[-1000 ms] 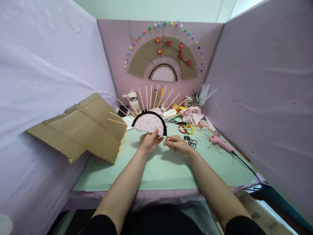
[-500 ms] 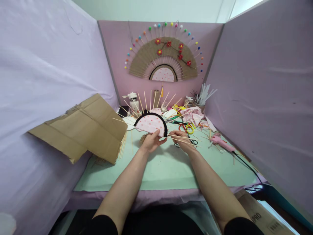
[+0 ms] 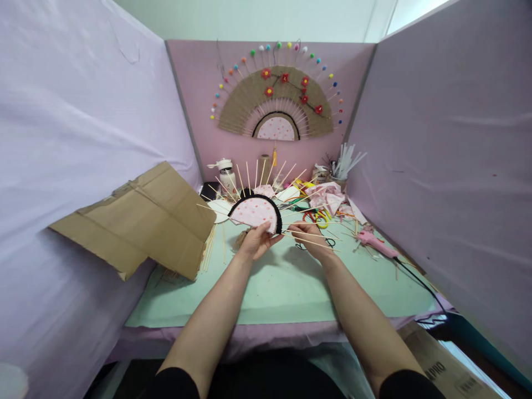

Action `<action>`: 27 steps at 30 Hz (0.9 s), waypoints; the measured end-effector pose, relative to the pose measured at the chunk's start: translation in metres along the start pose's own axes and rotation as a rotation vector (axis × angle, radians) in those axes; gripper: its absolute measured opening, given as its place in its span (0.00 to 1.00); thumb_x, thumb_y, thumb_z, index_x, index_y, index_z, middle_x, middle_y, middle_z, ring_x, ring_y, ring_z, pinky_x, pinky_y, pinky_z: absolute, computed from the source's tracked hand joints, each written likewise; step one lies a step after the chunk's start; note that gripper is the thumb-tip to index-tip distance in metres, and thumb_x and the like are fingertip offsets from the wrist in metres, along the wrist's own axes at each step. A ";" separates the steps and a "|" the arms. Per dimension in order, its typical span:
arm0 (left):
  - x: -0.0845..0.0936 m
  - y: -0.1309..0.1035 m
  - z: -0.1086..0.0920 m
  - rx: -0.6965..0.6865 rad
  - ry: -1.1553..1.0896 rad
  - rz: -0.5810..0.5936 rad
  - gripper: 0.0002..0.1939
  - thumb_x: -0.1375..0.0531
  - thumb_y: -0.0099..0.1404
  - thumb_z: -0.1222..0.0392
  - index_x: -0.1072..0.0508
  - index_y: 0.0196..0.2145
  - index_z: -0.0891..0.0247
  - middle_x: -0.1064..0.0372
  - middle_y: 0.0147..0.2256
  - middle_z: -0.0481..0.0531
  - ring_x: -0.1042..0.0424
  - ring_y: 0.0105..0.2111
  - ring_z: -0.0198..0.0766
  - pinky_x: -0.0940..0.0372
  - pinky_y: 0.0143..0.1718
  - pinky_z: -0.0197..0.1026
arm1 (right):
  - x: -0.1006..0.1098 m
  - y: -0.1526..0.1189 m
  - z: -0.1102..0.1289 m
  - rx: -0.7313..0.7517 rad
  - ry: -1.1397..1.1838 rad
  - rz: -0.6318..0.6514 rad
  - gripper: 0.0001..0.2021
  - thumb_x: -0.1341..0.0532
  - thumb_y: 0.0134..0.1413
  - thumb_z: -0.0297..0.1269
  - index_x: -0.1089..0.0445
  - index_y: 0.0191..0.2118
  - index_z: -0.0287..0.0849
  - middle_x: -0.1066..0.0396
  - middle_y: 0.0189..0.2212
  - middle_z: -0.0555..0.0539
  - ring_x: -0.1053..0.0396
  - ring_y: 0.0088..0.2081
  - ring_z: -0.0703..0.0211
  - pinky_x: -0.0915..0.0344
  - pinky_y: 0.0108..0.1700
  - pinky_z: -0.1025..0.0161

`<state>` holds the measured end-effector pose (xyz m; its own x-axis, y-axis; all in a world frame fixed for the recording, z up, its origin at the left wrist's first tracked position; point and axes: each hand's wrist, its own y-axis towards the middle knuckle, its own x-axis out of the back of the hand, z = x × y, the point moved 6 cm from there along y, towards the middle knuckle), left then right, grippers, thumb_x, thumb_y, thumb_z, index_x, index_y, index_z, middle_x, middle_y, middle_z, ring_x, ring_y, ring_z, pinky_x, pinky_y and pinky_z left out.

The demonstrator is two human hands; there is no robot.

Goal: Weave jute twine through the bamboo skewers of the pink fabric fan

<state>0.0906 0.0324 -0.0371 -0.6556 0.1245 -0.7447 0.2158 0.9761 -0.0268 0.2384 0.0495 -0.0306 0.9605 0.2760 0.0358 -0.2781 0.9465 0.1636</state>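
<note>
A half-round fan base [image 3: 255, 212], covered in pink dotted cloth with a black trim along its curve, is held up over the table. Thin wooden sticks [image 3: 248, 178] fan outward from its curved edge. My left hand [image 3: 258, 242] grips the base at its lower right, thumb on the cloth and fingers beneath. Just right of the base, my right hand [image 3: 311, 239] has its fingers closed around the lowest sticks near the trim. Which of these sticks it pinches is partly hidden by the fingers.
A finished fan [image 3: 276, 100] hangs on the pink back panel. Brown cardboard [image 3: 145, 221] leans at left. Scissors [image 3: 322, 219], crumpled pink cloth [image 3: 326, 195] and a jar of glue sticks [image 3: 343, 169] lie behind my hands. A pink glue gun [image 3: 376, 243] with a black cord lies right.
The fan base has tilted and shifted slightly, its sticks moving a little right and down on the left side. Both hands keep their hold, and the whole view has shifted slightly.
</note>
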 end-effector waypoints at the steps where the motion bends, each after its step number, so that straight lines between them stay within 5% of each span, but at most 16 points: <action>1: 0.001 0.000 0.000 -0.006 0.004 -0.010 0.09 0.37 0.55 0.66 0.28 0.36 0.66 0.27 0.33 0.50 0.29 0.32 0.33 0.31 0.41 0.42 | 0.003 -0.001 0.001 -0.015 -0.009 0.029 0.12 0.37 0.42 0.44 0.32 0.26 0.39 0.46 0.17 0.56 0.52 0.19 0.70 0.55 0.22 0.68; 6: 0.002 0.001 -0.002 -0.039 0.018 -0.054 0.10 0.37 0.54 0.65 0.29 0.36 0.65 0.27 0.33 0.50 0.29 0.32 0.33 0.31 0.41 0.42 | 0.032 -0.015 0.003 -0.113 -0.040 0.188 0.13 0.36 0.43 0.43 0.30 0.29 0.37 0.45 0.17 0.55 0.52 0.19 0.71 0.56 0.21 0.69; 14: 0.002 0.000 -0.002 -0.039 0.034 -0.062 0.07 0.37 0.55 0.65 0.28 0.34 0.66 0.27 0.32 0.50 0.29 0.31 0.32 0.32 0.40 0.40 | 0.082 -0.043 -0.004 -0.135 0.198 0.142 0.15 0.31 0.36 0.44 0.31 0.22 0.38 0.41 0.16 0.53 0.53 0.16 0.73 0.60 0.19 0.69; 20: 0.002 0.000 -0.002 -0.031 0.035 -0.072 0.07 0.37 0.55 0.65 0.28 0.34 0.67 0.27 0.30 0.49 0.29 0.30 0.31 0.31 0.38 0.38 | 0.096 -0.050 0.000 -0.018 0.304 0.026 0.17 0.29 0.27 0.48 0.31 0.20 0.42 0.43 0.10 0.55 0.54 0.13 0.71 0.57 0.20 0.66; 23: 0.001 -0.001 -0.002 -0.009 0.044 -0.062 0.07 0.37 0.54 0.65 0.28 0.33 0.67 0.27 0.30 0.50 0.29 0.29 0.31 0.31 0.37 0.37 | 0.097 -0.050 0.006 0.026 0.332 -0.013 0.17 0.31 0.32 0.50 0.34 0.19 0.43 0.52 0.07 0.58 0.56 0.13 0.70 0.57 0.18 0.66; 27: -0.002 -0.003 0.001 0.028 0.060 -0.020 0.08 0.37 0.54 0.64 0.28 0.34 0.66 0.27 0.30 0.50 0.28 0.29 0.32 0.30 0.34 0.37 | 0.095 -0.039 0.005 -0.038 0.429 -0.038 0.14 0.34 0.41 0.44 0.37 0.22 0.43 0.50 0.10 0.58 0.58 0.13 0.72 0.60 0.15 0.70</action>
<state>0.0916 0.0296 -0.0363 -0.7024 0.1161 -0.7022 0.2217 0.9732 -0.0609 0.3409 0.0376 -0.0286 0.8806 0.2773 -0.3842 -0.2502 0.9607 0.1201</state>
